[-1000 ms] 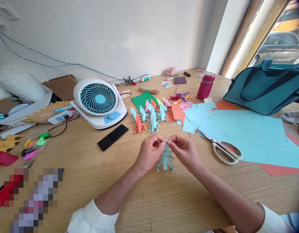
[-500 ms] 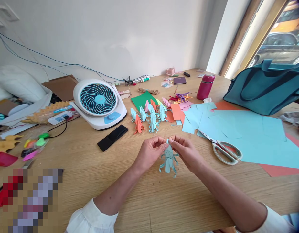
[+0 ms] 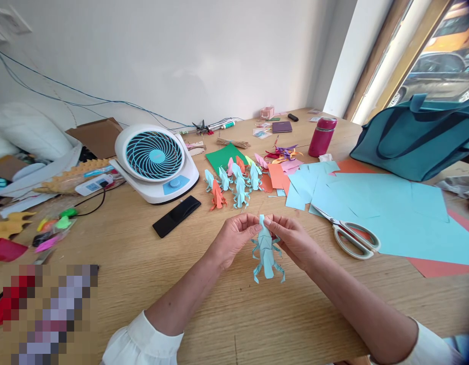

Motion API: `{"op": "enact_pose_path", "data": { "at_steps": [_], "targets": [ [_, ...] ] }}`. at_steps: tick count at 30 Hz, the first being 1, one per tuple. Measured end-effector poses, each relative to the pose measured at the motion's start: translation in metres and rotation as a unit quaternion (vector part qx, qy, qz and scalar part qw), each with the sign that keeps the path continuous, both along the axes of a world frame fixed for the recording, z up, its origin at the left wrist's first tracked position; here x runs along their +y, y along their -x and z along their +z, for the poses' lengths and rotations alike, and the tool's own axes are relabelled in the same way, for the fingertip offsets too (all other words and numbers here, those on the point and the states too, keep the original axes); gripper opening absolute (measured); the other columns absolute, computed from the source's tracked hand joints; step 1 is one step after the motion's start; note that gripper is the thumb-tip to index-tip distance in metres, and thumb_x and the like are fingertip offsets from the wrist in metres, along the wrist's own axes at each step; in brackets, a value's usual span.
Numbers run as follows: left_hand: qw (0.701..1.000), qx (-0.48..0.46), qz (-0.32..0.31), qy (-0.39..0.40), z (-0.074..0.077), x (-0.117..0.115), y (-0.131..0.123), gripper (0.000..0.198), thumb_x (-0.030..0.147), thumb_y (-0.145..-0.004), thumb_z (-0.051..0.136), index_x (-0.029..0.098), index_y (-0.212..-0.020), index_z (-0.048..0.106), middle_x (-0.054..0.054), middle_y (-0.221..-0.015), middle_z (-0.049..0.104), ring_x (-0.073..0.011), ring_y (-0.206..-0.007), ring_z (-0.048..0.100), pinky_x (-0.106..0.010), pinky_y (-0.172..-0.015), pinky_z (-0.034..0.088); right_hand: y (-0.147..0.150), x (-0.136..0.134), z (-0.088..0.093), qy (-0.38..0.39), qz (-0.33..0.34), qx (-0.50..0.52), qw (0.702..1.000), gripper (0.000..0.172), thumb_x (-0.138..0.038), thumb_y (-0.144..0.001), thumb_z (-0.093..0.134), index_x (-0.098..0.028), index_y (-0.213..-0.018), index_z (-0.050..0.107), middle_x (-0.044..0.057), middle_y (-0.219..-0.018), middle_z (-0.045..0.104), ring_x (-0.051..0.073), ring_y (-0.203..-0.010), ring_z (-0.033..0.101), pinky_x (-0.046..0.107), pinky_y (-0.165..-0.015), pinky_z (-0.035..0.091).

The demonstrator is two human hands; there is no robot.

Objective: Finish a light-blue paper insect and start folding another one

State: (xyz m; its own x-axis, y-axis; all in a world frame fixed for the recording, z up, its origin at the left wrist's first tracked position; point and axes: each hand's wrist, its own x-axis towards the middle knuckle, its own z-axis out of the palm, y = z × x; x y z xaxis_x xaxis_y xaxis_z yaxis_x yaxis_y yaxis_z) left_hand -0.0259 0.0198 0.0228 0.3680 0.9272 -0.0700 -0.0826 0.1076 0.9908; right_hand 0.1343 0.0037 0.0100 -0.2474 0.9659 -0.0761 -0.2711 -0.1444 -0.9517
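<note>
A light-blue folded paper insect (image 3: 266,251) hangs between my two hands over the front of the table, its legs spread and its tail toward me. The fingers of my left hand (image 3: 237,237) pinch its top end from the left. From the right, the thumb and fingers of my right hand (image 3: 291,236) grip the same end. Beyond my hands stands a group of similar paper insects, among them an orange one (image 3: 218,195) and a light-blue one (image 3: 240,192) in front. White-handled scissors (image 3: 352,234) lie right of my right hand, partly on blue paper.
A white fan (image 3: 154,162) stands at the back left, with a black phone-like slab (image 3: 177,216) before it. Blue paper sheets (image 3: 405,223) cover the right side. Behind them are a magenta bottle (image 3: 322,138) and a teal bag (image 3: 417,139). Small clutter lies at the left.
The paper insect has tilted so its back faces me more fully, and its tail and legs sit slightly lower. Both hands keep their pinch in nearly the same place.
</note>
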Motion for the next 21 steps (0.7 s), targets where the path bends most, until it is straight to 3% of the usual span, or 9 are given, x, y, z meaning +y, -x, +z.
{"op": "enact_pose_path", "data": {
  "at_steps": [3, 7, 12, 21],
  "targets": [
    [1.000, 0.002, 0.020, 0.001, -0.0005, -0.0002, -0.0011, 0.033, 0.042, -0.068, 0.080, 0.015, -0.079, 0.066, -0.001, -0.074, 0.066, -0.0114, -0.069, 0.058, -0.025, -0.071, 0.046, -0.0011, 0.0002, 0.0013, 0.011, -0.006, 0.007, 1.000, 0.043, -0.057, -0.071, 0.074, -0.017, -0.067, 0.058, -0.003, -0.061, 0.050, 0.010, -0.056, 0.041, 0.023, -0.054, 0.037],
    [0.998, 0.031, 0.048, -0.035, -0.0008, 0.0007, -0.0005, 0.027, 0.039, -0.072, 0.077, 0.015, -0.079, 0.066, 0.001, -0.074, 0.065, -0.0114, -0.071, 0.058, -0.025, -0.073, 0.046, -0.0016, 0.0020, 0.0006, -0.040, -0.061, -0.035, 0.997, 0.040, -0.055, -0.067, 0.079, -0.018, -0.073, 0.064, -0.001, -0.067, 0.056, 0.012, -0.062, 0.046, 0.024, -0.056, 0.038],
    [0.998, 0.045, 0.023, -0.035, -0.0023, 0.0017, 0.0005, 0.022, 0.033, -0.073, 0.076, 0.015, -0.085, 0.069, -0.002, -0.082, 0.069, -0.0133, -0.077, 0.062, -0.028, -0.079, 0.047, -0.0021, 0.0037, -0.0014, -0.057, -0.077, -0.046, 0.994, 0.040, -0.056, -0.070, 0.076, -0.018, -0.073, 0.064, -0.002, -0.066, 0.054, 0.012, -0.062, 0.044, 0.025, -0.056, 0.035],
    [0.998, -0.048, -0.031, 0.011, 0.0013, 0.0003, 0.0006, 0.029, 0.027, -0.071, 0.080, 0.017, -0.089, 0.060, 0.000, -0.083, 0.069, -0.0111, -0.079, 0.062, -0.025, -0.079, 0.046, -0.0066, 0.0008, -0.0030, 0.063, 0.058, 0.061, 0.994, 0.032, -0.048, -0.075, 0.075, -0.019, -0.073, 0.061, -0.003, -0.064, 0.051, 0.010, -0.056, 0.046, 0.023, -0.055, 0.041]
  ]
}}
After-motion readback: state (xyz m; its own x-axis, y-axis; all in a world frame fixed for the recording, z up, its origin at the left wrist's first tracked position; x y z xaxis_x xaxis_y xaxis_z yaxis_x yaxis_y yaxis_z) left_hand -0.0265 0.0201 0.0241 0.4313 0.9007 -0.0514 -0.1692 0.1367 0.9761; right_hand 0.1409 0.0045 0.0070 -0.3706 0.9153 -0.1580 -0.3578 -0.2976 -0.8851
